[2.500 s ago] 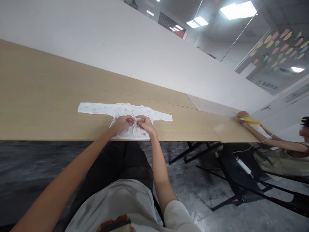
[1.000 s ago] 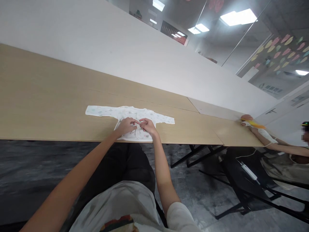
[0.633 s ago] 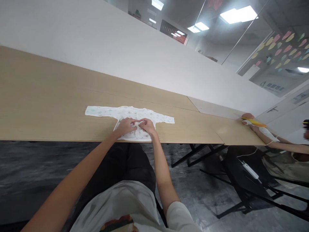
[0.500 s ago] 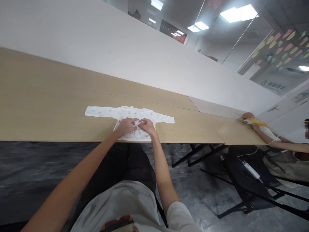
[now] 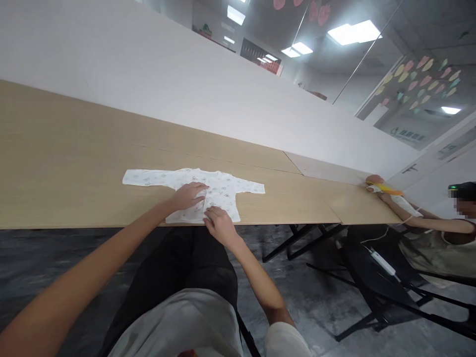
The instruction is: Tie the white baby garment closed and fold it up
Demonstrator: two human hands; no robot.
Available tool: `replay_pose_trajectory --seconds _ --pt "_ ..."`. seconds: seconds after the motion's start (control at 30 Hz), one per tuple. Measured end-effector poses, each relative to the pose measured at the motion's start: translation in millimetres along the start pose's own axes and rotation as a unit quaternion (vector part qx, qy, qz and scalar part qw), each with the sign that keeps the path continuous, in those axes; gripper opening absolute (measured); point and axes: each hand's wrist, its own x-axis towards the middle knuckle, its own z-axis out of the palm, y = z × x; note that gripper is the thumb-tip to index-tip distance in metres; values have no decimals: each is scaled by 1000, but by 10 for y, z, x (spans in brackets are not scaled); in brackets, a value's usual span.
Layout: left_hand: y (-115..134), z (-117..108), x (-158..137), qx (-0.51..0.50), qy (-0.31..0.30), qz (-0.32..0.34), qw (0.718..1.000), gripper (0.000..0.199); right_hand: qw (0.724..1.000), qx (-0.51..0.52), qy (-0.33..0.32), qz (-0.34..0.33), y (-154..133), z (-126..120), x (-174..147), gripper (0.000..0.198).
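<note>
A small white long-sleeved baby shirt (image 5: 222, 191) with a tiny print lies spread on the table, its sleeves stretched out to both sides and its hem by the front edge. My left hand (image 5: 188, 196) rests on the left half of the shirt's front, fingers stretched out toward the middle opening. Lower down, my right hand (image 5: 220, 224) touches the fabric beside that opening, near the hem. Its fingers are slightly bent, with the thumb apart, and no cloth shows pinched between them.
The long wooden table (image 5: 74, 148) runs along a white partition (image 5: 167, 94) with glass above. At the far right a person (image 5: 427, 243) reaches over the table toward an orange-and-yellow doll-like object (image 5: 383, 186). A black folding chair (image 5: 372, 267) carries a white power strip (image 5: 383, 261).
My right hand has moved down the shirt's front toward the hem, away from my left hand. My left hand has shifted slightly, its fingers straighter. The view has turned a little.
</note>
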Motion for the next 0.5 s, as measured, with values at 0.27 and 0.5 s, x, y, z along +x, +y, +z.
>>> replay_pose_trajectory --seconds 0.27,0.5 --pt "27 151 -117 47 -76 17 996 52 998 -44 -6 -33 -54 129 -230 36" --pt "-351 -32 -88 64 -50 -28 996 53 999 27 28 18 278 -223 215 28"
